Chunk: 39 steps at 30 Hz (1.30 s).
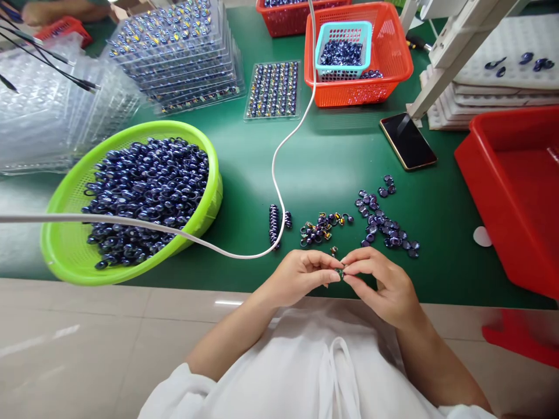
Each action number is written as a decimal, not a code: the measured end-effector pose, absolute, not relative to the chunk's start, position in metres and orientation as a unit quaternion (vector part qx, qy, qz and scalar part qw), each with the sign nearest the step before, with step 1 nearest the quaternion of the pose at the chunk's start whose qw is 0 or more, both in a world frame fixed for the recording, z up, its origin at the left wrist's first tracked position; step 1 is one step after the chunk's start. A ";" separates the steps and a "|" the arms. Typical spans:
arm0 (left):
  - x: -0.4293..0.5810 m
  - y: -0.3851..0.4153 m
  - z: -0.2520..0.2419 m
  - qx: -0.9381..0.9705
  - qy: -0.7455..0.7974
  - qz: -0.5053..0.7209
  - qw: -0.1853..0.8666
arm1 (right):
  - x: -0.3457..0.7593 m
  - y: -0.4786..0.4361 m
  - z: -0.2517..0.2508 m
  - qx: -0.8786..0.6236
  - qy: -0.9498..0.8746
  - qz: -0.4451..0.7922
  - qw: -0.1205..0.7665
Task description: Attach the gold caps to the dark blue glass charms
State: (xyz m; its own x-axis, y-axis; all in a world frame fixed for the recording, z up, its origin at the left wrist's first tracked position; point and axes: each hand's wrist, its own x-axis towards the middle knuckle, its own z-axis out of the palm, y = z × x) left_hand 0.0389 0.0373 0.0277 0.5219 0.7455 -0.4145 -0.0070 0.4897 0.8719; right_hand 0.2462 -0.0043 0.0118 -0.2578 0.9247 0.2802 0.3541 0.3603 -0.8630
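Observation:
My left hand (301,278) and my right hand (391,288) meet at the table's front edge, fingertips pinched together on a tiny part (340,272) with a bit of green showing. My fingers cover most of it, so its exact kind is hidden. Just beyond the fingertips lies a small loose piece (334,251). Behind it is a cluster of glossy dark-blue hooked pieces (321,228), some with gold-coloured bits. Right of these are scattered dark-blue rounded shells (386,226). To the left, similar pieces stand in a tight row (273,226).
A lime-green basket (56,233) holds many dark-blue pieces. A white cable (275,169) loops across the table. Filled clear trays (236,64) stand stacked behind. A red basket (397,52) holds a turquoise one (367,46). A phone (408,141) and red bin (484,174) are right. Another person's hand (39,13) shows top left.

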 end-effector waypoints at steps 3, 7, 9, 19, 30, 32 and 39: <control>0.038 0.032 0.028 0.520 0.427 0.273 0.688 | 0.242 -0.009 0.009 -0.495 -0.678 0.358 0.408; 0.038 0.027 0.028 0.641 0.427 0.298 0.564 | 0.237 -0.012 0.010 -0.523 -0.685 0.315 0.399; 0.039 0.025 0.028 0.681 0.423 0.315 0.508 | 0.236 -0.012 0.012 -0.526 -0.693 0.292 0.398; 0.030 0.017 0.028 0.786 0.367 0.330 0.373 | 0.234 -0.006 0.014 -0.489 -0.714 0.334 0.373; -0.021 0.095 0.012 0.873 0.453 0.169 0.059 | 0.237 -0.006 0.010 -0.503 -0.705 0.331 0.376; -0.024 0.098 0.014 0.888 0.435 0.138 0.059 | 0.236 -0.007 0.009 -0.503 -0.700 0.335 0.380; -0.033 0.089 0.025 0.892 0.429 0.113 0.089 | 0.237 -0.006 0.007 -0.507 -0.694 0.336 0.384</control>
State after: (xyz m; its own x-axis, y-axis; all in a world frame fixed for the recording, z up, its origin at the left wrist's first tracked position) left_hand -0.0326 0.0890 0.0246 0.6061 0.7854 0.1252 0.7454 -0.6159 0.2549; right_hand 0.2372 -0.0064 0.0074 -0.1895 0.9629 0.1920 0.4457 0.2586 -0.8570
